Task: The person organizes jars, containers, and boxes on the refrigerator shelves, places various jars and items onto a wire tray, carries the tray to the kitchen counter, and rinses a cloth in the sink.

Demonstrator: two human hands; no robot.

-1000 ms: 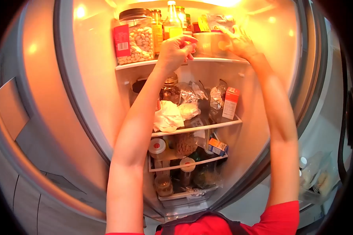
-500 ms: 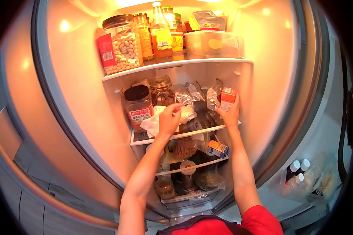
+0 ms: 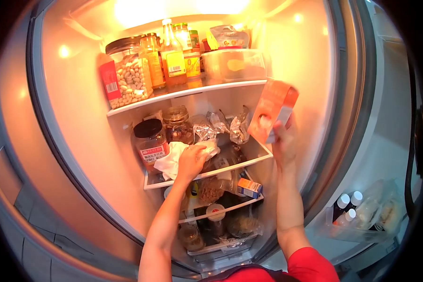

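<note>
The right hand [image 3: 285,139] grips an orange carton [image 3: 271,109] by the right front corner of the middle shelf [image 3: 239,164], apparently a carrying step whose next move needs clearance, while the curled left hand [image 3: 191,162] overlaps a white bundle [image 3: 168,162], hold unclear.

It looks like a home kitchen to me: a household refrigerator [image 3: 75,113] stands open, its lit shelves holding a dark-lidded jar [image 3: 131,80] at upper left, a yellow-labelled bottle [image 3: 175,61] near upper centre, and foil-wrapped bundles [image 3: 239,128] mid-frame.
</note>
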